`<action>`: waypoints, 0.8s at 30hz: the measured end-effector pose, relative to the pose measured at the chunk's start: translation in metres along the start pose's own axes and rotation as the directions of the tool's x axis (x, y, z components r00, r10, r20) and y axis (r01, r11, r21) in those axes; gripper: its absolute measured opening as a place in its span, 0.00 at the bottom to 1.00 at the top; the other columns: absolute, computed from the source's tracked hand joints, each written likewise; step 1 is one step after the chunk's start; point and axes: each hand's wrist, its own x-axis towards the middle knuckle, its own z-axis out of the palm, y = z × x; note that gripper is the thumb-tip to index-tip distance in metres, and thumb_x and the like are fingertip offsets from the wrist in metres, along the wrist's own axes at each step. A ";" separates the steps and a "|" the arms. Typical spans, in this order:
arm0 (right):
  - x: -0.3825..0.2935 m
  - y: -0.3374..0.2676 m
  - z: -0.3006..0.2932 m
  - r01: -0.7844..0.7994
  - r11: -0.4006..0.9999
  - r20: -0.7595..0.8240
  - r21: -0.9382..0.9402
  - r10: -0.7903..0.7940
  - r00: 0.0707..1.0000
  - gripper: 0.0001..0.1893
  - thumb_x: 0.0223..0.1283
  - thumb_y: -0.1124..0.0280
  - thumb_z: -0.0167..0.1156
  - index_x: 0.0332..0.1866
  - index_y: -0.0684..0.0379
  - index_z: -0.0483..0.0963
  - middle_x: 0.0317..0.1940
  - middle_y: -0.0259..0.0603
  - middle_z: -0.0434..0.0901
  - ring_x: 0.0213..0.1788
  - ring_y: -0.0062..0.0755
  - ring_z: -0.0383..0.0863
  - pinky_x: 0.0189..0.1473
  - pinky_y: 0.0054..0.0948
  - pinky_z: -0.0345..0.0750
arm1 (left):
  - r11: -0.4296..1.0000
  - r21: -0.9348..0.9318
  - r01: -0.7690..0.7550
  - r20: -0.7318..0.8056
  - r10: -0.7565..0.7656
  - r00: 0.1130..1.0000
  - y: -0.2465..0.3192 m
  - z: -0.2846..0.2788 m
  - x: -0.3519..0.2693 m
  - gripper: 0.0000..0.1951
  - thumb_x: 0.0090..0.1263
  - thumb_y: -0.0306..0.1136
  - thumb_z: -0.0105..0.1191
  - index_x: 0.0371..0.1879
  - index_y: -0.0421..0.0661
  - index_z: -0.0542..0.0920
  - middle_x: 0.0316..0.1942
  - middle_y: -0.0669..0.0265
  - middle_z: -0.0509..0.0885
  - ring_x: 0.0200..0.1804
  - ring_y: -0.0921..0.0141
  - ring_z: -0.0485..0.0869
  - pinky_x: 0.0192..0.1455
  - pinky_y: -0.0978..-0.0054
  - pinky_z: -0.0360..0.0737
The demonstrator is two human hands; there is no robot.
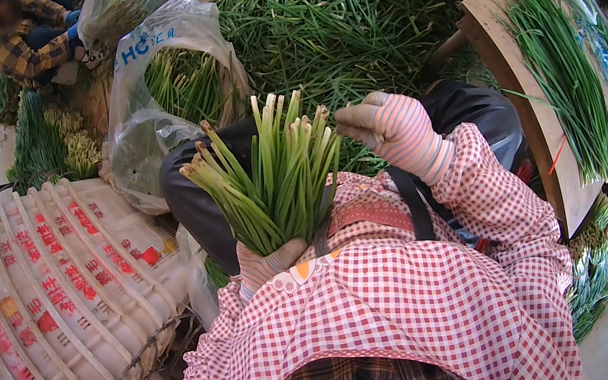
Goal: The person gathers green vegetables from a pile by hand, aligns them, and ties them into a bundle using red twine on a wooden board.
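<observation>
My left hand (270, 261), in a striped knit glove, grips a bunch of garlic chives (274, 189) near my lap. The bunch fans out upward, its pale cut stem ends on top and some of them brown with soil. My right hand (392, 125), in a matching glove, is raised just right of the stem ends. Its fingers are bent, with the fingertips close to the outermost stems; whether they pinch anything is unclear. Directly ahead, a clear plastic bag (121, 129) stands with its mouth wide and holds more chives (186, 83).
A large heap of loose chives (335, 12) spreads ahead. At right, a wooden board (571, 201) carries a chive bundle (560, 77). More bundles (593, 263) lie beside it. A ribbed white plastic basket (74, 286) lies at left. A co-worker (31, 48) in plaid sits far left.
</observation>
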 end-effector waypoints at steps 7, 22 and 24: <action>-0.031 -0.038 0.004 -0.365 0.563 0.483 0.741 -0.070 0.873 0.09 0.58 0.71 0.68 0.41 0.62 0.81 0.32 0.39 0.83 0.35 0.30 0.84 0.41 0.29 0.80 | 0.950 -0.312 -0.022 0.032 0.033 0.999 -0.007 0.003 0.004 0.30 0.54 0.16 0.69 0.58 0.40 0.76 0.53 0.57 0.84 0.55 0.64 0.84 0.59 0.65 0.82; -0.012 0.006 0.036 -0.565 0.594 0.532 0.573 0.254 0.808 0.17 0.66 0.63 0.61 0.51 0.65 0.80 0.35 0.44 0.86 0.37 0.30 0.83 0.44 0.32 0.80 | 0.996 -0.066 -0.055 -0.090 0.048 0.995 -0.001 0.005 -0.003 0.28 0.52 0.20 0.73 0.54 0.42 0.78 0.51 0.60 0.86 0.51 0.68 0.85 0.55 0.70 0.84; -0.007 0.022 0.030 -0.554 0.755 0.448 0.351 0.384 0.807 0.14 0.63 0.64 0.60 0.46 0.64 0.80 0.30 0.44 0.84 0.32 0.35 0.84 0.38 0.33 0.80 | 1.000 -0.006 -0.029 -0.081 0.028 0.996 0.000 0.003 -0.003 0.28 0.52 0.20 0.73 0.54 0.42 0.78 0.51 0.60 0.86 0.51 0.68 0.85 0.54 0.70 0.84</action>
